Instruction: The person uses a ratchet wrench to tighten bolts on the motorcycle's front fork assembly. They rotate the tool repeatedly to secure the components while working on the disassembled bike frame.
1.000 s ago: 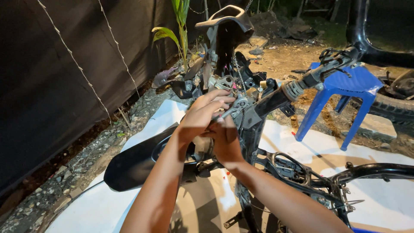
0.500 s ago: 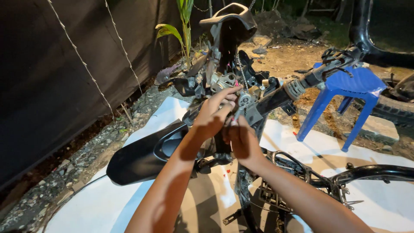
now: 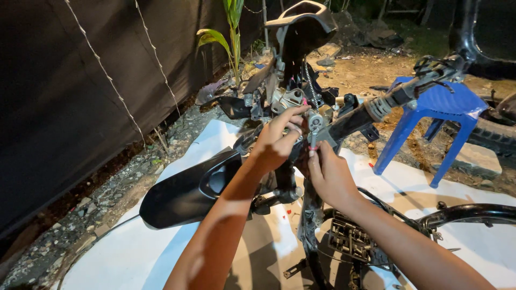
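Both my hands work at the steering head of a stripped motorbike frame.

My left hand (image 3: 277, 142) reaches up from six o'clock, wrist bent, fingers curled and pinching a small metal bracket (image 3: 314, 124) on the steering head (image 3: 301, 102). My right hand (image 3: 328, 174) comes in from five o'clock, palm turned left, fingertips closed around the lower end of the same bracket just beneath my left fingers. The bracket sits at the centre of the frame, below the black headlight cowl (image 3: 301, 27) at twelve o'clock. A black front fender (image 3: 188, 193) lies at eight o'clock on the white sheet (image 3: 123, 252). A blue plastic stool (image 3: 441, 113) stands at three o'clock, behind the handlebar (image 3: 387, 104).
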